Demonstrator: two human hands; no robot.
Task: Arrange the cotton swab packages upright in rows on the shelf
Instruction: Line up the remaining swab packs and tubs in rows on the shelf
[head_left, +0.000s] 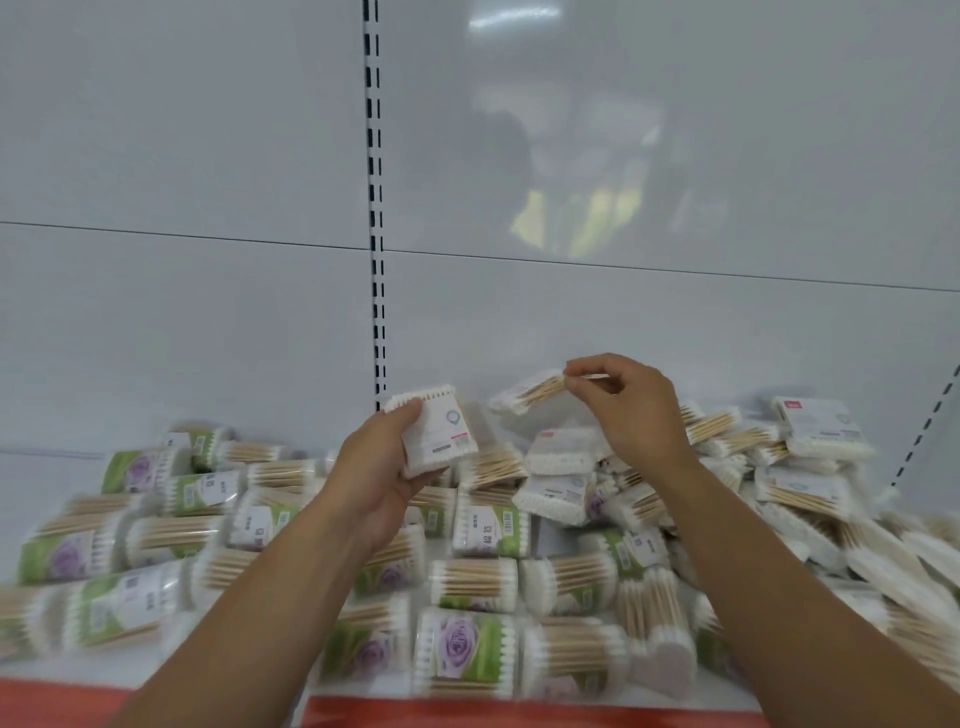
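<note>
Holding two cotton swab packages above the heap, the person has one in each hand. The left hand (379, 467) curls its fingers and thumb round a flat white pack (441, 431), label side facing the camera, swab tips at its top edge. The right hand (631, 410) pinches the end of a second flat pack (524, 395) between thumb and fingertips; that pack hangs tilted, its free end pointing left. The two packs are near each other but apart, both raised over the middle of the shelf (52, 483).

Below them lies one loose pile of two kinds. Round packs (462, 649) with green and purple rose labels fill the left and centre, well over a dozen, nearly all on their sides. Flat white packs (821, 431) are stacked untidily at the right. Blur prevents an exact count of either kind.

One red strip (467, 714) runs along the shelf's front edge. Behind stands a white back panel (182, 312) with two slotted uprights, one in the centre (375, 208) and one at the right edge (930, 431).
</note>
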